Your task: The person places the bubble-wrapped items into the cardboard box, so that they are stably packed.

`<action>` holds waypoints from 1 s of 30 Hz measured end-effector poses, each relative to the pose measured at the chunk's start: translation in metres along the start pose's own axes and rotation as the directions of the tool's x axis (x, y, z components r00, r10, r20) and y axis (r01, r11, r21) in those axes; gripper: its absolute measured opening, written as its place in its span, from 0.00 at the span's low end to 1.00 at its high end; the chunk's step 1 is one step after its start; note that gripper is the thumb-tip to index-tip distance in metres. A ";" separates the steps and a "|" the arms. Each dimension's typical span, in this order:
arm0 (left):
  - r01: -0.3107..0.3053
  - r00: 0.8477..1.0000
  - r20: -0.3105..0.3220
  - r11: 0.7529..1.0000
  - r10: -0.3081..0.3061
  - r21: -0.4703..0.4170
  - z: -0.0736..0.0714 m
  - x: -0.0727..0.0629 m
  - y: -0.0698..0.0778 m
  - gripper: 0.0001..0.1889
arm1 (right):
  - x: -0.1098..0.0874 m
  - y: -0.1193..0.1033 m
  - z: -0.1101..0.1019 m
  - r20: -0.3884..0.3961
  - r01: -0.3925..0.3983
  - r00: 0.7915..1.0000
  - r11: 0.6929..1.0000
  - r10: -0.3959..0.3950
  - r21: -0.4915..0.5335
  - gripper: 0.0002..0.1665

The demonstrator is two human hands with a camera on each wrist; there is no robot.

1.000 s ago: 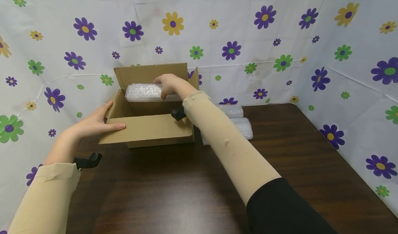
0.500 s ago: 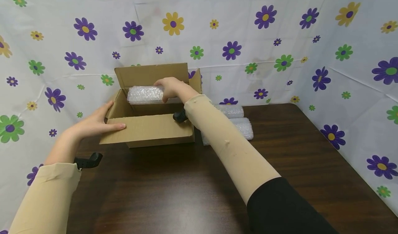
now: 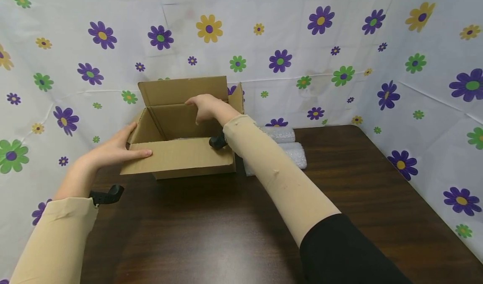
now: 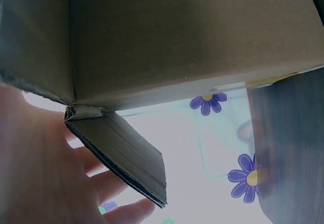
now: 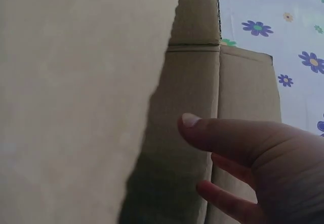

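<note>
A cardboard box (image 3: 194, 175) stands with its flaps spread on the dark table. My left hand (image 3: 109, 149) grips its left corner, thumb over the front flap (image 3: 177, 156). In the left wrist view, fingers (image 4: 109, 183) of that hand lie behind a side flap (image 4: 126, 148). Above the opening hovers my right hand (image 3: 207, 107), holding nothing, thumb and fingers apart; the right wrist view shows its thumb (image 5: 217, 133) before the box wall (image 5: 190, 87). Only a pale sliver of a bubble-wrapped bundle (image 3: 185, 139) shows inside, the remainder hidden behind the front flap.
Beside the box on the right, bubble-wrapped bundles (image 3: 296, 155) lie on the table (image 3: 339, 170), partly covered by my right forearm. A flower-print cloth (image 3: 294, 95) hangs right behind the table, and another side of it runs along the right edge.
The bubble-wrapped bundle in my right hand went slightly down, then left my fingers and dropped into the box. The right hand stays over the opening; the left hand has not moved.
</note>
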State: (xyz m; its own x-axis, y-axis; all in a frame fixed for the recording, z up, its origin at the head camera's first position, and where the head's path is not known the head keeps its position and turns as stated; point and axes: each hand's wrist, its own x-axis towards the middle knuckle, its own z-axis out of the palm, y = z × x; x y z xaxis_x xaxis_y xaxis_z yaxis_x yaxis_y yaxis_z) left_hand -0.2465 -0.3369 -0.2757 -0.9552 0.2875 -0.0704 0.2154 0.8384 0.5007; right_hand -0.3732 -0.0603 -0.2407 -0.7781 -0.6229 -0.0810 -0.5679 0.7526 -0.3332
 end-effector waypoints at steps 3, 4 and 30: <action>-0.003 1.000 0.002 1.000 0.003 -0.005 0.000 0.001 0.001 0.59 | -0.004 0.000 -0.001 -0.003 0.037 0.999 0.998 -0.037 0.042 0.45; -0.005 1.000 0.002 1.000 0.005 -0.006 -0.001 0.001 0.001 0.58 | -0.005 -0.001 -0.001 -0.003 0.054 0.999 0.997 -0.054 0.058 0.45; -0.011 1.000 0.026 1.000 0.011 -0.015 -0.001 0.001 -0.002 0.57 | -0.188 0.048 -0.010 -0.393 0.576 0.796 0.774 -0.460 0.262 0.41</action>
State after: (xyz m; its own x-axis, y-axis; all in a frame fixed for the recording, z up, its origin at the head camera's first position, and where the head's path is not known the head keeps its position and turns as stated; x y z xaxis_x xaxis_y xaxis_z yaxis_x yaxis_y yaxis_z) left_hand -0.2482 -0.3387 -0.2760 -0.9471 0.3089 -0.0874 0.2226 0.8280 0.5146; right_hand -0.2563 0.0951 -0.2320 -0.4643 -0.7582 0.4578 -0.8175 0.1679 -0.5510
